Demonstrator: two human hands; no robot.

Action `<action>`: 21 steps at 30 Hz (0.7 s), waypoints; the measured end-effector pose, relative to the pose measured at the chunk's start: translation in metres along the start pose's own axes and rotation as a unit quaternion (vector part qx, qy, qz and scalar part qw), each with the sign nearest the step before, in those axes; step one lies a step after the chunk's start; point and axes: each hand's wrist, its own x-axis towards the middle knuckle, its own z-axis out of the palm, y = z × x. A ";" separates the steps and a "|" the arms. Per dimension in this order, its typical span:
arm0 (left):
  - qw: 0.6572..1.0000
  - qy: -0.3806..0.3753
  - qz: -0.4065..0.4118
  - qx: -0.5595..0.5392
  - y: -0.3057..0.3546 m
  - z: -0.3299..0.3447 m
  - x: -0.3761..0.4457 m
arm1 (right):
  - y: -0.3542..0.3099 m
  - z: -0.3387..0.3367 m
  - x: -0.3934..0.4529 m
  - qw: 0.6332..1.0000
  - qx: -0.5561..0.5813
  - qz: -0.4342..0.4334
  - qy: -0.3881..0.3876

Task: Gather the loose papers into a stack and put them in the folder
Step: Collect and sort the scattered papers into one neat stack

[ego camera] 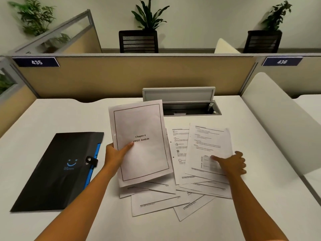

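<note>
Right now my left hand is closed in a pinch on the left edge of the title sheet, thumb lying flat across the front just under the words "Chapter 4 SWOT Analysis", the other fingers hidden behind the page. I hold that sheet raised and tilted off the desk, and at least one more page edge shows behind it, so I cannot tell how many sheets are in the grip.

My right hand rests on a printed page on the right of the spread, thumb laid across a small table in the lower part of the page, the other fingers curled at its right edge. Whether they reach under the page I cannot tell.

Between and below my two hands the loose papers lie fanned and overlapping at different angles on the white desk, their lower corners pointing toward me.

Left of my left forearm lies the folder, black, flat on the desk, its snap tab closed and a blue strip along its right edge. It is near the papers but not touching them.
</note>
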 end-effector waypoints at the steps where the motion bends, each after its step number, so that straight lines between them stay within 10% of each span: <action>1: 1.000 0.000 0.000 -0.001 0.000 0.001 -0.001 | 0.002 0.001 0.001 1.000 0.000 -0.003 -0.001; 21: 0.998 0.054 -0.037 0.001 -0.016 -0.022 -0.001 | -0.026 0.029 0.011 0.975 -0.021 -0.200 -0.099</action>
